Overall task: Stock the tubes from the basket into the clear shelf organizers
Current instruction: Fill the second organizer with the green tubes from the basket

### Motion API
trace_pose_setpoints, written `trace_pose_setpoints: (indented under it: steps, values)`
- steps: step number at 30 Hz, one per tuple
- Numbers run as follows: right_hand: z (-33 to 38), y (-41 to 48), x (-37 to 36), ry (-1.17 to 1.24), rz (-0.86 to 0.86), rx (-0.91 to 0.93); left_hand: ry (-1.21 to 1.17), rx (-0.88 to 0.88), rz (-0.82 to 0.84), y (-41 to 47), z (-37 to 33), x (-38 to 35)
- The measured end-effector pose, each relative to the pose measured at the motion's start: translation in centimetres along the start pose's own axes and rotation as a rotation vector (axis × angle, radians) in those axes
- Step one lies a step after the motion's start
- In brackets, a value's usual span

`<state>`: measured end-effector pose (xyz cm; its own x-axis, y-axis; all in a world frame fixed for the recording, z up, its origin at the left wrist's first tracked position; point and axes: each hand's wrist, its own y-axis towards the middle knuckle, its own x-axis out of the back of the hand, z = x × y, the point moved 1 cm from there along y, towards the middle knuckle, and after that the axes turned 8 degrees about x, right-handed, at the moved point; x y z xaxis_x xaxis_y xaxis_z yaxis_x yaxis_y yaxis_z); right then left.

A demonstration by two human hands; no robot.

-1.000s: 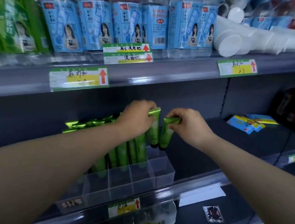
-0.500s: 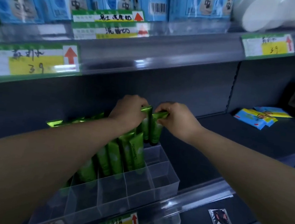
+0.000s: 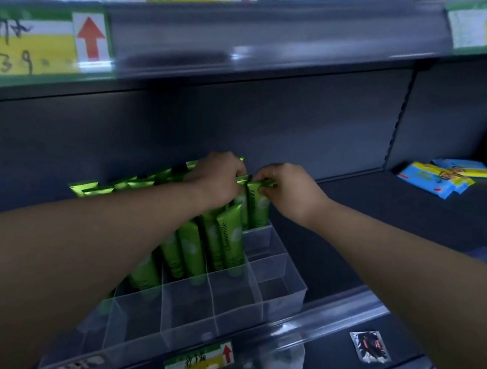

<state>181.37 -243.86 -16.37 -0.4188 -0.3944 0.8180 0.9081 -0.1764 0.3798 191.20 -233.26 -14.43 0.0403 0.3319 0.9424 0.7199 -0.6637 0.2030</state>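
Both hands work at the back of the clear plastic divided organizer (image 3: 282, 283). The right hand (image 3: 291, 194) pinches the crimped top of a glossy green tube (image 3: 260, 209) standing in the rear compartment just under its fingers. The left hand (image 3: 217, 178) seems clamped on a second green tube (image 3: 239, 203) beside it, its fingers partly hidden. I'd judge this the seating step; next, press both down straight and release without tipping neighbours.

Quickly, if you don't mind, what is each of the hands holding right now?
Left hand: pinches top of green tube.
Right hand: pinches top of neighbouring green tube.
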Motion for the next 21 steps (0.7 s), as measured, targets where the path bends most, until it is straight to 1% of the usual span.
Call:
trace_pose_setpoints:
  steps: [5, 9, 13, 17, 21]
  values:
    - [-0.3, 0.1, -0.6, -0.028, 0.056, -0.038, -0.014, 0.018, 0.027, -0.1, 0.2, -0.3]
    - [0.1, 0.3, -0.6, -0.093, 0.087, -0.048, 0.007, 0.028, 0.011, -0.2, 0.1, -0.3]
    - [1.5, 0.0, 0.0, -0.132, 0.078, -0.073, 0.005, 0.006, -0.023, -0.4, 0.0, 0.3]
    - [3.3, -1.1, 0.5, -0.164, 0.099, -0.081, 0.132, -0.064, -0.019, -1.7, -0.2, 1.4]
    - [4.9, -2.3, 0.8, -0.261, 0.142, -0.087, 0.202, -0.124, -0.010, -3.6, 0.0, 2.5]
